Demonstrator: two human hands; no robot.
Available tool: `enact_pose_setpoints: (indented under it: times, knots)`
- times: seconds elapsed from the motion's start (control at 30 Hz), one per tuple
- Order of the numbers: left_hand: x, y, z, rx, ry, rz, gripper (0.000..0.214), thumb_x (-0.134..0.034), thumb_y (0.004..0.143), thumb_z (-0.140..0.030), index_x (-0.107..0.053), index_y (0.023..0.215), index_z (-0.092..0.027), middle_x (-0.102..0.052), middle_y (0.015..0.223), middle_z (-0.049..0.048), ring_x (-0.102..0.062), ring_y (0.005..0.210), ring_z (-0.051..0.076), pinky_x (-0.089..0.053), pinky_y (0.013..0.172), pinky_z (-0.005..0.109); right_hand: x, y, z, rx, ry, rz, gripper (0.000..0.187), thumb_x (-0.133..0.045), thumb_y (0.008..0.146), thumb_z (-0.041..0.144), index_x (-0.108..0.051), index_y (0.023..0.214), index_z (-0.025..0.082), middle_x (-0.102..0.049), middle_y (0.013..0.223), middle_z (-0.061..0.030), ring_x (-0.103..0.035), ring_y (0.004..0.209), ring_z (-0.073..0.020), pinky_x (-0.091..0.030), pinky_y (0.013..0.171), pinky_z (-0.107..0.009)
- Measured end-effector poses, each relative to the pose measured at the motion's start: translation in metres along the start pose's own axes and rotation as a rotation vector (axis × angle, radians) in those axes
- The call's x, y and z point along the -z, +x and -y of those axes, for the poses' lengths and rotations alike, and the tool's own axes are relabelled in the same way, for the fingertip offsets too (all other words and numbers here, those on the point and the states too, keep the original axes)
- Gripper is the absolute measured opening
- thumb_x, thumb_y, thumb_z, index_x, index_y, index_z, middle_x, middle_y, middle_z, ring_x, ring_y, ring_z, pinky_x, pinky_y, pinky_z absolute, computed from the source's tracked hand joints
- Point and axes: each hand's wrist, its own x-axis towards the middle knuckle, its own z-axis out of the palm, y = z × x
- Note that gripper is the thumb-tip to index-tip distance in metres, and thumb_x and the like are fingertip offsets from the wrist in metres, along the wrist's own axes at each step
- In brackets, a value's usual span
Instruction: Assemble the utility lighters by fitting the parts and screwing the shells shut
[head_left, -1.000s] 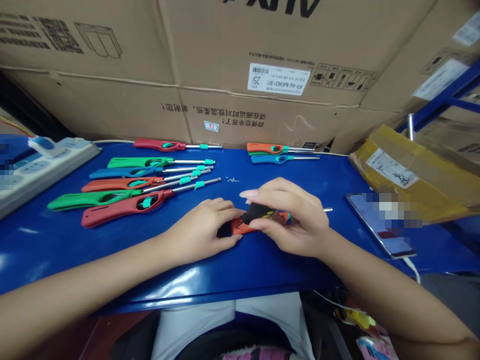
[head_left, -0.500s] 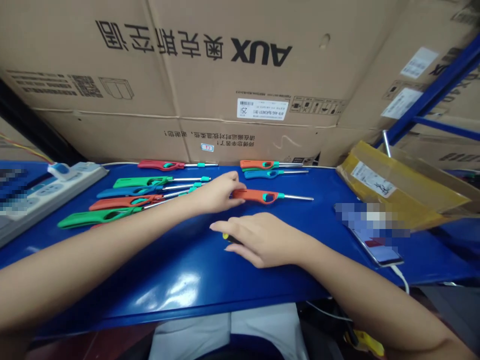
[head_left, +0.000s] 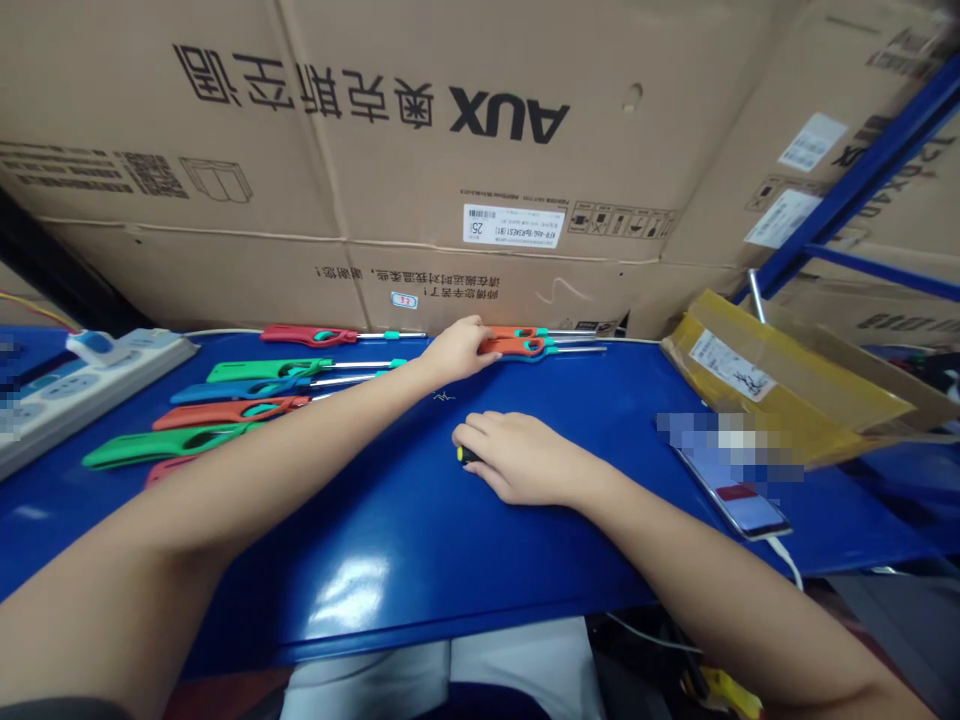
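Observation:
My left hand (head_left: 454,352) reaches to the back of the blue table (head_left: 420,530) and grips the handle end of an orange long-nosed lighter (head_left: 525,346). That lighter lies against other lighters by the cardboard boxes, a blue one (head_left: 559,354) just under it. My right hand (head_left: 517,458) rests on the table in the middle, fingers curled over a small black and yellow object (head_left: 466,456), mostly hidden. To the left lie several lighters in a row: red (head_left: 307,335), green (head_left: 262,371), blue (head_left: 247,389), orange (head_left: 225,411) and green (head_left: 165,443).
Large cardboard boxes (head_left: 420,170) wall off the back of the table. A white power strip (head_left: 82,380) sits at the left. A phone (head_left: 731,480) on a cable lies at the right, beside a yellow-wrapped parcel (head_left: 780,390). A blue shelf frame (head_left: 847,190) rises at the right.
My left hand carried the orange lighter from the table's middle to the group at the back. My right hand drew away from the lighter and settled on the table over the small object.

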Motion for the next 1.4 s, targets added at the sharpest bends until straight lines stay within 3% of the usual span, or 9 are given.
enact_pose_setpoints:
  times: [0.37, 0.57, 0.7, 0.8, 0.87, 0.93, 1.0, 1.17, 1.4]
  knots:
    - [-0.008, -0.005, -0.004, 0.078, 0.057, -0.055, 0.036, -0.064, 0.100, -0.038, -0.062, 0.128, -0.016, -0.064, 0.129, 0.0110, -0.065, 0.112, 0.025, -0.058, 0.095, 0.047, -0.002, 0.002, 0.001, -0.032, -0.028, -0.021, 0.018, -0.045, 0.105, 0.024, -0.060, 0.111, 0.017, -0.065, 0.111, -0.0098, -0.059, 0.096, -0.0238, -0.044, 0.082, -0.037]
    - [0.012, -0.018, -0.011, 0.037, 0.069, -0.073, 0.042, -0.063, 0.096, -0.034, -0.060, 0.132, -0.014, -0.063, 0.128, 0.0149, -0.060, 0.122, 0.031, -0.053, 0.099, 0.042, 0.003, 0.001, 0.002, -0.030, -0.037, 0.016, 0.018, -0.048, 0.104, 0.027, -0.062, 0.113, 0.019, -0.065, 0.111, -0.0084, -0.060, 0.095, -0.0230, -0.044, 0.081, -0.037]
    - [0.047, -0.052, -0.003, 0.006, 0.088, -0.041, 0.041, -0.059, 0.094, -0.034, -0.060, 0.131, -0.016, -0.065, 0.129, 0.0126, -0.060, 0.122, 0.030, -0.049, 0.099, 0.039, 0.004, 0.000, 0.003, -0.112, -0.078, 0.035, 0.018, -0.049, 0.104, 0.026, -0.063, 0.113, 0.020, -0.066, 0.110, -0.0086, -0.061, 0.100, -0.0242, -0.045, 0.080, -0.036]
    - [0.079, -0.090, 0.015, 0.003, 0.091, 0.087, 0.031, -0.062, 0.090, -0.043, -0.066, 0.112, -0.021, -0.073, 0.095, 0.0037, -0.068, 0.082, 0.023, -0.049, 0.071, 0.030, 0.004, -0.001, 0.003, -0.197, -0.084, 0.037, 0.019, -0.049, 0.103, 0.024, -0.064, 0.114, 0.019, -0.066, 0.111, -0.0098, -0.062, 0.099, -0.0254, -0.045, 0.075, -0.036]
    - [0.097, -0.118, 0.029, -0.024, 0.087, 0.258, 0.031, -0.059, 0.091, -0.052, -0.068, 0.102, -0.025, -0.072, 0.087, 0.0007, -0.064, 0.068, 0.018, -0.042, 0.061, 0.026, 0.003, -0.002, 0.000, -0.267, -0.086, 0.037, 0.021, -0.048, 0.103, 0.022, -0.063, 0.116, 0.018, -0.066, 0.111, -0.0113, -0.063, 0.097, -0.0259, -0.045, 0.071, -0.035]
    - [0.112, -0.146, 0.042, 0.086, 0.144, 0.374, 0.032, -0.060, 0.088, -0.053, -0.068, 0.101, -0.025, -0.071, 0.084, 0.0018, -0.063, 0.068, 0.019, -0.039, 0.059, 0.025, 0.001, -0.003, -0.002, -0.328, -0.088, 0.036, 0.023, -0.046, 0.103, 0.021, -0.063, 0.117, 0.017, -0.066, 0.111, -0.0125, -0.064, 0.096, -0.0268, -0.044, 0.068, -0.035]
    - [0.123, -0.171, 0.052, 0.215, 0.193, 0.410, 0.033, -0.063, 0.086, -0.051, -0.068, 0.104, -0.025, -0.073, 0.089, 0.0017, -0.063, 0.072, 0.020, -0.040, 0.062, 0.025, 0.000, -0.003, -0.004, -0.369, -0.090, 0.034, 0.024, -0.045, 0.103, 0.021, -0.062, 0.119, 0.017, -0.065, 0.111, -0.0132, -0.063, 0.097, -0.0280, -0.044, 0.066, -0.035]
    - [0.132, -0.216, 0.070, 0.394, 0.088, 0.450, 0.031, -0.062, 0.087, -0.043, -0.070, 0.111, -0.024, -0.075, 0.098, 0.0001, -0.064, 0.082, 0.020, -0.044, 0.074, 0.025, 0.000, -0.003, -0.003, -0.407, -0.100, 0.047, 0.028, -0.046, 0.100, 0.015, -0.061, 0.123, 0.017, -0.063, 0.113, -0.0137, -0.062, 0.098, -0.0280, -0.044, 0.066, -0.035]
    - [0.122, -0.238, 0.076, 0.361, 0.057, 0.374, 0.037, -0.064, 0.083, -0.041, -0.071, 0.117, -0.027, -0.071, 0.117, 0.0034, -0.065, 0.104, 0.025, -0.049, 0.089, 0.030, 0.001, -0.002, -0.002, -0.417, -0.104, 0.050, 0.030, -0.045, 0.100, 0.016, -0.061, 0.125, 0.018, -0.063, 0.115, -0.0131, -0.062, 0.100, -0.0277, -0.045, 0.067, -0.035]
